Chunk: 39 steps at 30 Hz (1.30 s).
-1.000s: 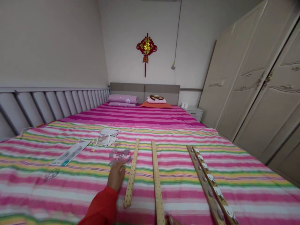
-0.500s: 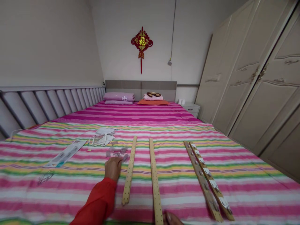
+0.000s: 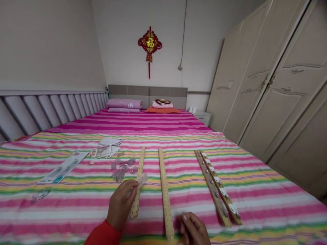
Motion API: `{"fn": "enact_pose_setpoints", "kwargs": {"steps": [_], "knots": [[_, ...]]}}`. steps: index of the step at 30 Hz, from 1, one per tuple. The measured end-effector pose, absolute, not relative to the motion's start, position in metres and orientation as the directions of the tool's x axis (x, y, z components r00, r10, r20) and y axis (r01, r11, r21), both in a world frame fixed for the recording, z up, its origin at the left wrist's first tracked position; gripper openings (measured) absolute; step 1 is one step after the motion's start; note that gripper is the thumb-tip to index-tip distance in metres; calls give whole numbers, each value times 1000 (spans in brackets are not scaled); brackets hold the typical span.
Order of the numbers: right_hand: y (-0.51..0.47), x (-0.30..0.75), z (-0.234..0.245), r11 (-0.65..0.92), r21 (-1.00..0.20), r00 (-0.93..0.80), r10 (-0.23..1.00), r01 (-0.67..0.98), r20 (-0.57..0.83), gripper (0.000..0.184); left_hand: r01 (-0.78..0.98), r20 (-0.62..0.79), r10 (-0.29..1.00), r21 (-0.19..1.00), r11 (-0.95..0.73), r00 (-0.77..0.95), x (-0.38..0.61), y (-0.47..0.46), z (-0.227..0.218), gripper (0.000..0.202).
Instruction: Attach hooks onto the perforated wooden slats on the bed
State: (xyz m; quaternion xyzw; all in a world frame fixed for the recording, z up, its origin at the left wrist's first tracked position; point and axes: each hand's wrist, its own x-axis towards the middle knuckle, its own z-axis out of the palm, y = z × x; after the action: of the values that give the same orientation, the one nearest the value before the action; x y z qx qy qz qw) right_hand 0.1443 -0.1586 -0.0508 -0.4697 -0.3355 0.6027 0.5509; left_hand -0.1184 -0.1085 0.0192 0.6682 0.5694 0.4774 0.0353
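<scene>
My left hand (image 3: 122, 202), in a red sleeve, is closed in a pinch on a small clear plastic packet (image 3: 142, 179) held just above a short perforated wooden strip (image 3: 138, 179). My right hand (image 3: 194, 230) is at the bottom edge, fingers curled, touching the near end of a longer perforated wooden strip (image 3: 164, 192). More clear packets with small metal parts (image 3: 122, 168) lie on the striped bedspread (image 3: 76, 197) just beyond my left hand.
Two wooden strips fitted with round white pieces (image 3: 216, 185) lie to the right. A printed sheet (image 3: 62, 167), opened packaging (image 3: 106, 149) and a wire piece (image 3: 40, 195) lie at left. Pillows (image 3: 124, 104) sit at the headboard. A wardrobe (image 3: 276, 88) lines the right.
My left hand drew back from the heap of packets toward me, now pinching one clear packet. My right hand came further into view at the long strip's end. The view tilted down slightly.
</scene>
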Motion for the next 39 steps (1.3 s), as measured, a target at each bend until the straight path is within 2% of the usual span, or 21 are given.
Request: {"fn": "enact_pose_setpoints", "kwargs": {"steps": [4,9,17,22,29,34,39], "knots": [[-148,138,-14,-85,-952,-37,996,-294,-78,43,655,535,844,626,-423,34,-94,-121,23,20],[-136,127,2,-107,-937,-94,992,-333,-80,41,569,495,834,623,-537,244,-74,-132,30,18],[-137,123,-14,-133,-931,-106,989,-341,-103,43,519,534,819,649,-556,209,-48,-147,21,15],[-131,127,-19,-141,-940,-80,989,-311,-122,40,442,422,906,806,-392,33,-29,-157,-1,7],[-116,135,-32,-90,-988,-117,990,-125,-76,43,144,118,988,984,-104,-95,-18,-165,-20,29],[-111,143,-34,-64,-998,-199,978,-20,-59,40,-33,-154,979,988,151,-135,-26,-160,-36,44],[-112,145,-30,11,-998,-281,960,65,-8,37,-10,-403,909,914,404,-102,-26,-161,-47,53]]}}
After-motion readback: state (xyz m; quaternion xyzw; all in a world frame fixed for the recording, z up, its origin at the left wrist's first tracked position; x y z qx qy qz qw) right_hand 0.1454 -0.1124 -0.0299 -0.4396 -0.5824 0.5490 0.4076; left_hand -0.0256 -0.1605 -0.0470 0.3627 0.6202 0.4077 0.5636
